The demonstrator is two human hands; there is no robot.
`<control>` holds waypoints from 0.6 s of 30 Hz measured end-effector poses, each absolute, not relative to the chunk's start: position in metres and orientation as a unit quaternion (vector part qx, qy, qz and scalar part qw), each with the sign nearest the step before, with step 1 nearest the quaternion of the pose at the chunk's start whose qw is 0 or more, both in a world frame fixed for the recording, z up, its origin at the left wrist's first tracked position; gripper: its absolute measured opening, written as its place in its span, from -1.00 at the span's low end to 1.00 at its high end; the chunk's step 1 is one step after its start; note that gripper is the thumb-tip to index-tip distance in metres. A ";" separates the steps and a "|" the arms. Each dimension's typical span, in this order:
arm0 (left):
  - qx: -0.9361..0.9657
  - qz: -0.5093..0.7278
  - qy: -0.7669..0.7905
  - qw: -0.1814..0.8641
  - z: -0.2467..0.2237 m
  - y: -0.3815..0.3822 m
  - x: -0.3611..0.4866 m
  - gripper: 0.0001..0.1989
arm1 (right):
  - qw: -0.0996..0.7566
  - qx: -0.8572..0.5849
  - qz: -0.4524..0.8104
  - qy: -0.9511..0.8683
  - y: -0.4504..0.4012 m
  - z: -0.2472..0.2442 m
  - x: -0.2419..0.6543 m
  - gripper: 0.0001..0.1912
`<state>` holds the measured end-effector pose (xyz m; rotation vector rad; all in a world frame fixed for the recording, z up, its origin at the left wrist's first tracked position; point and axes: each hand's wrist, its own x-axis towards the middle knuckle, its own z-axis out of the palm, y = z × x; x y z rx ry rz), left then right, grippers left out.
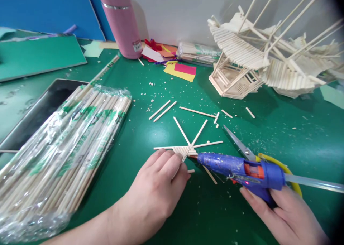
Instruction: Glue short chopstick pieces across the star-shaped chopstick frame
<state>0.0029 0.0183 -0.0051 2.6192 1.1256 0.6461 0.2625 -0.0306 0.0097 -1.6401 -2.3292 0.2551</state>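
A star-shaped frame of thin wooden sticks point(200, 131) lies on the green table, with short sticks laid side by side near its centre. My left hand point(158, 182) has its fingers closed on the lower left of this frame, partly hiding it. In my right hand point(285, 211) is a blue glue gun point(228, 164), its tip touching or nearly touching the short sticks by the centre. A clear glue stick point(313, 182) sticks out of the gun's back end. Scissors point(240, 143) with yellow handles lie behind the gun, partly covered by it.
Plastic-wrapped stick bundles point(88, 130) lie at left over a dark flat tablet-like object point(40, 110). A pink bottle point(122, 26) stands at the back beside coloured paper point(180, 72). A wooden stick model point(236, 58) occupies the back right. Loose sticks point(162, 110) and crumbs lie mid-table.
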 end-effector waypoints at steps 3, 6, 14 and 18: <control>0.887 0.225 0.383 0.125 -0.005 0.019 0.003 -0.88 | 0.154 -0.571 0.058 -0.804 -0.028 0.013 0.256 -0.72; 0.893 0.220 0.374 0.123 -0.004 0.019 0.003 -0.90 | 0.161 -0.592 0.049 -0.788 -0.027 0.015 0.252 -0.69; 0.897 0.214 0.365 0.132 -0.005 0.017 0.001 -0.90 | 0.142 -0.574 0.019 -0.806 -0.030 0.012 0.251 -0.71; 0.899 0.213 0.361 0.127 -0.006 0.019 0.002 -0.90 | 0.129 -0.562 0.008 -0.817 -0.031 0.011 0.250 -0.74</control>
